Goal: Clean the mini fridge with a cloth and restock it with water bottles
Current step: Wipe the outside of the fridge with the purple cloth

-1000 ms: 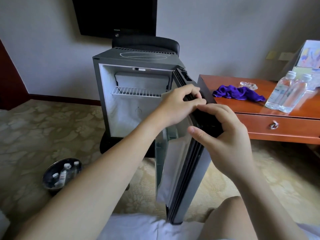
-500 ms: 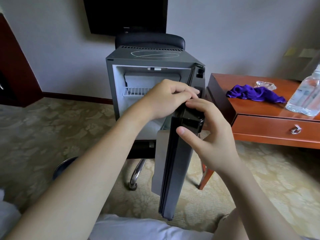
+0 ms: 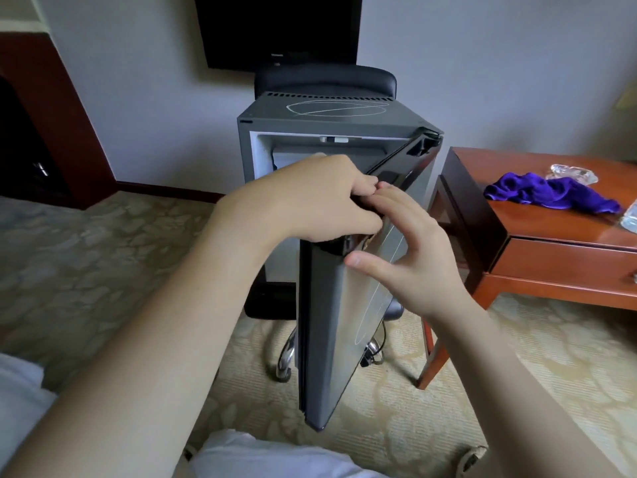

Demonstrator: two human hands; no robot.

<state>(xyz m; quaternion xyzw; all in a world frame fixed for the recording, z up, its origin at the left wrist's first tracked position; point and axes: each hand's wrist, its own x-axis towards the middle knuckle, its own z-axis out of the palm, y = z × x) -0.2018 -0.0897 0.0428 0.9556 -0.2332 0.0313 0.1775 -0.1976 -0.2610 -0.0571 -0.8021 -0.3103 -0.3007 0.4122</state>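
The grey metal mini fridge (image 3: 331, 113) stands on the carpet at the far centre of the scene, against the wall and just left of the reddish-brown wooden desk (image 3: 565, 250). Its grey door (image 3: 339, 332) is swung out toward the viewer, hinged on the right, so that the door is seen almost edge-on.

**Hand positions**
- The left hand (image 3: 310, 201) is on the top corner of the door, with its fingers curled over the edge and clamped on it.
- The right hand (image 3: 410, 250) lies against the outer face of the door. Its fingers are straight and slightly apart, the tips touching the top edge beside the left hand's fingers. The thumb is held out, clear of the door.

**Step in hand**
Judged from this arrangement, the door is being opened and steadied. Wiping has not begun, as neither hand holds a cloth.

**Task items**
- The crumpled purple cloth (image 3: 551, 194) lies on the desk top, to the right of the fridge and well apart from both hands.
- Part of a clear plastic water bottle (image 3: 630, 215) shows at the right edge of the frame, on the same desk. How many bottles stand there cannot be told.

**Next move**
One hand should release the door and reach right to the cloth while the door stays open. The fridge interior is largely hidden behind the left hand, so its condition cannot be assessed.
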